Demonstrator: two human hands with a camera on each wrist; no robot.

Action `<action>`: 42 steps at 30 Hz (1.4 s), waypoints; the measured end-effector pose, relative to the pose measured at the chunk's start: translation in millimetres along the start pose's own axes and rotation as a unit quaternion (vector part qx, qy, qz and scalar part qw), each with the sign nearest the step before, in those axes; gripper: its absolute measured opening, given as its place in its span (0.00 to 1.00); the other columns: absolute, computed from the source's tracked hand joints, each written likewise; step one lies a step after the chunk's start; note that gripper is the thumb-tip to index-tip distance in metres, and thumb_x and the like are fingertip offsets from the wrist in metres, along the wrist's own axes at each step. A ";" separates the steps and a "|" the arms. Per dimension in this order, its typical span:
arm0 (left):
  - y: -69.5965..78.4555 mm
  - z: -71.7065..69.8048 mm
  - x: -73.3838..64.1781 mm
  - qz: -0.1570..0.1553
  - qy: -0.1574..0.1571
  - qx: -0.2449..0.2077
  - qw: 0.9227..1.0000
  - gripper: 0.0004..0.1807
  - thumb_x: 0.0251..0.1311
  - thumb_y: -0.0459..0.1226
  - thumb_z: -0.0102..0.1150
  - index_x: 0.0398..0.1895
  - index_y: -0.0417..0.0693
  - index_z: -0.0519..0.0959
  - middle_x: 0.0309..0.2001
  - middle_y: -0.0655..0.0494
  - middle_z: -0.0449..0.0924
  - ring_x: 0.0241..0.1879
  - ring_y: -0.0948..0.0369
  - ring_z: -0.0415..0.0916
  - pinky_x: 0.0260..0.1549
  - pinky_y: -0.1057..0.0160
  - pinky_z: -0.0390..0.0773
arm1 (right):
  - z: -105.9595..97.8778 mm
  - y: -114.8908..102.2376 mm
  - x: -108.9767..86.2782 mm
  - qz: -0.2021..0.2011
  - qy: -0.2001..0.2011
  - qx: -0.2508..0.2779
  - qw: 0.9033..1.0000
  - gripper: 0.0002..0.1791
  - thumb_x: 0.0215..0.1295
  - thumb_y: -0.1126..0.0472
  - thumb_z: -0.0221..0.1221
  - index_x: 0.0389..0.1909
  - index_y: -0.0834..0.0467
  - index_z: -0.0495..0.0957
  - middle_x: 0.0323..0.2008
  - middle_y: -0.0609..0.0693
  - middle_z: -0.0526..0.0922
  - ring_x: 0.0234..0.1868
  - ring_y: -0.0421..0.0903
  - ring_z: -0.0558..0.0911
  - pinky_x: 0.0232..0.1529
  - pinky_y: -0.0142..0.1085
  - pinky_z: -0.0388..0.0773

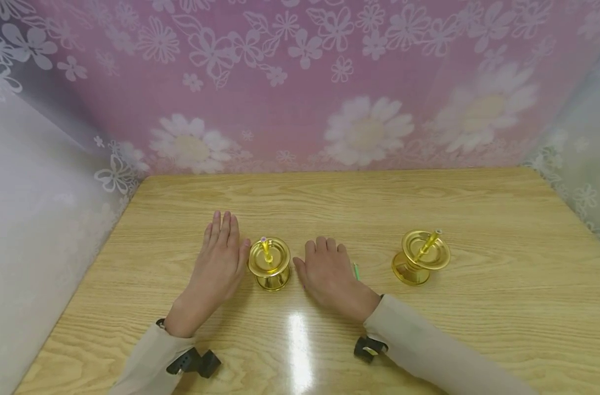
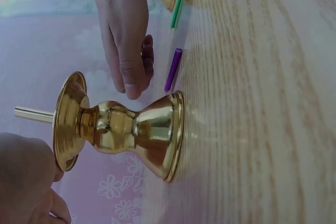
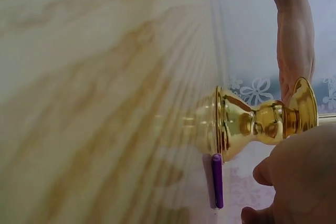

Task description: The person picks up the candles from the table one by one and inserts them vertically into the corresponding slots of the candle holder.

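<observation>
A gold candlestick (image 1: pixel 273 281) with a wide dish and a thin upright tube stands between my two hands. My left hand (image 1: pixel 216 271) is palm down, its fingers straight, with the thumb at the dish's left rim; I cannot tell if it touches. To the candlestick's right, my right hand (image 1: pixel 327 274) hovers above the table with fingers loosely bent, holding nothing. Beneath it lies a small purple stick (image 2: pixel 173 70), hidden in the head view. A small green stick (image 1: pixel 356 271) lies just right of that hand.
A second gold candlestick (image 1: pixel 412 270) stands farther right on the wooden table (image 1: pixel 329 197). A pink flowered backdrop (image 1: pixel 280 109) rises behind the far edge, with pale panels on both sides. Each wrist carries a small black camera.
</observation>
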State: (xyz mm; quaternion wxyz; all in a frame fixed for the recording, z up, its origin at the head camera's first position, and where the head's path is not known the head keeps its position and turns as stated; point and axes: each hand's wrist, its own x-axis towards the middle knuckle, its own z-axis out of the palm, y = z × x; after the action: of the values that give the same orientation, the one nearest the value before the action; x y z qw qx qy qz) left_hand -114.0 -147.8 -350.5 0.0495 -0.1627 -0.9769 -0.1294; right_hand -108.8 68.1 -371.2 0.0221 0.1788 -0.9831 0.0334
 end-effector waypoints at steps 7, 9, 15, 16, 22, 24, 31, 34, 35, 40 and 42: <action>-0.2 0.0 1.0 -0.002 -0.003 -0.002 1.000 0.34 0.78 0.45 0.27 0.70 0.23 0.48 0.72 0.29 0.42 0.73 0.40 0.30 0.70 0.43 0.40 | 2.2 -3.2 3.6 0.012 -0.032 -0.008 0.999 0.21 0.75 0.49 0.46 0.28 0.62 0.66 0.25 0.53 0.63 0.29 0.50 0.66 0.32 0.41 0.67; -0.3 -0.2 0.8 -0.002 -0.003 -0.001 1.000 0.34 0.78 0.46 0.27 0.70 0.22 0.48 0.72 0.29 0.42 0.73 0.40 0.30 0.70 0.43 0.40 | 1.8 -4.8 4.5 0.016 -0.049 -0.015 0.999 0.21 0.75 0.50 0.46 0.28 0.63 0.67 0.25 0.53 0.64 0.29 0.50 0.67 0.33 0.42 0.68; -0.7 -0.8 -0.1 -0.004 -0.004 0.006 1.000 0.34 0.78 0.45 0.26 0.70 0.22 0.48 0.72 0.28 0.41 0.73 0.40 0.30 0.70 0.43 0.40 | 2.1 -8.4 7.3 0.018 -0.081 -0.028 0.996 0.21 0.75 0.51 0.45 0.30 0.65 0.68 0.25 0.53 0.64 0.30 0.49 0.68 0.36 0.43 0.70; -0.7 -1.0 -0.2 -0.004 -0.002 0.007 1.000 0.33 0.78 0.45 0.26 0.70 0.22 0.48 0.72 0.28 0.42 0.73 0.40 0.30 0.70 0.43 0.40 | 2.4 -8.8 7.7 0.018 -0.082 -0.031 0.996 0.21 0.75 0.50 0.45 0.30 0.65 0.68 0.25 0.53 0.64 0.30 0.49 0.68 0.36 0.43 0.70; 0.0 0.1 -1.5 -0.003 0.002 0.001 1.000 0.34 0.78 0.46 0.26 0.70 0.22 0.48 0.72 0.28 0.43 0.73 0.39 0.31 0.70 0.42 0.41 | 3.8 -11.7 6.8 0.022 -0.087 -0.051 0.995 0.21 0.74 0.50 0.48 0.32 0.65 0.70 0.25 0.52 0.65 0.30 0.48 0.69 0.35 0.40 0.70; 0.3 0.9 -1.8 -0.003 0.000 -0.001 1.000 0.34 0.78 0.46 0.26 0.70 0.22 0.48 0.72 0.28 0.42 0.73 0.39 0.31 0.69 0.42 0.41 | 4.2 -12.3 6.4 0.025 -0.086 -0.053 0.995 0.20 0.74 0.50 0.49 0.32 0.64 0.70 0.25 0.52 0.65 0.29 0.47 0.69 0.34 0.39 0.69; 1.0 0.8 -0.5 0.000 0.001 -0.004 1.000 0.34 0.78 0.46 0.26 0.70 0.22 0.48 0.72 0.28 0.42 0.73 0.39 0.31 0.69 0.42 0.40 | 3.1 -12.5 7.8 0.027 -0.095 -0.050 0.994 0.14 0.72 0.57 0.51 0.28 0.62 0.67 0.23 0.51 0.64 0.26 0.46 0.66 0.30 0.37 0.66; 0.6 0.8 -0.4 0.000 0.001 -0.003 1.000 0.34 0.78 0.46 0.26 0.70 0.22 0.48 0.72 0.28 0.42 0.73 0.39 0.31 0.70 0.42 0.40 | 2.4 -12.6 7.7 0.027 -0.094 -0.043 0.994 0.11 0.68 0.61 0.54 0.28 0.63 0.67 0.23 0.51 0.64 0.26 0.46 0.66 0.31 0.37 0.66; 0.4 0.9 -0.6 -0.001 0.002 -0.003 1.000 0.34 0.78 0.46 0.26 0.70 0.22 0.48 0.72 0.28 0.42 0.73 0.39 0.31 0.70 0.42 0.40 | 2.6 -12.7 7.7 0.029 -0.092 -0.040 0.995 0.10 0.66 0.63 0.54 0.28 0.63 0.67 0.23 0.51 0.64 0.26 0.46 0.66 0.31 0.37 0.66; -0.2 2.2 -1.4 -0.003 0.004 -0.003 1.000 0.34 0.78 0.47 0.27 0.70 0.22 0.48 0.72 0.28 0.42 0.73 0.40 0.31 0.70 0.42 0.40 | 3.2 -13.7 7.5 0.033 -0.082 -0.034 0.995 0.07 0.64 0.65 0.55 0.30 0.64 0.68 0.23 0.51 0.63 0.26 0.46 0.66 0.33 0.39 0.68; -0.1 2.1 -1.3 -0.002 0.007 -0.002 1.000 0.34 0.78 0.47 0.27 0.70 0.22 0.49 0.72 0.28 0.43 0.73 0.39 0.31 0.70 0.42 0.41 | 2.3 -13.5 8.7 0.036 -0.086 -0.034 0.995 0.07 0.64 0.65 0.56 0.31 0.64 0.68 0.23 0.51 0.64 0.27 0.45 0.66 0.33 0.39 0.69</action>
State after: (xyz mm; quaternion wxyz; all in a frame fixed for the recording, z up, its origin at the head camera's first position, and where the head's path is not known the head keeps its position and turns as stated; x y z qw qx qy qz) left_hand -112.9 -147.7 -352.7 0.0555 -0.1602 -0.9766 -0.1321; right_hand -112.2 52.2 -372.2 -0.0573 0.1450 -0.9877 -0.0142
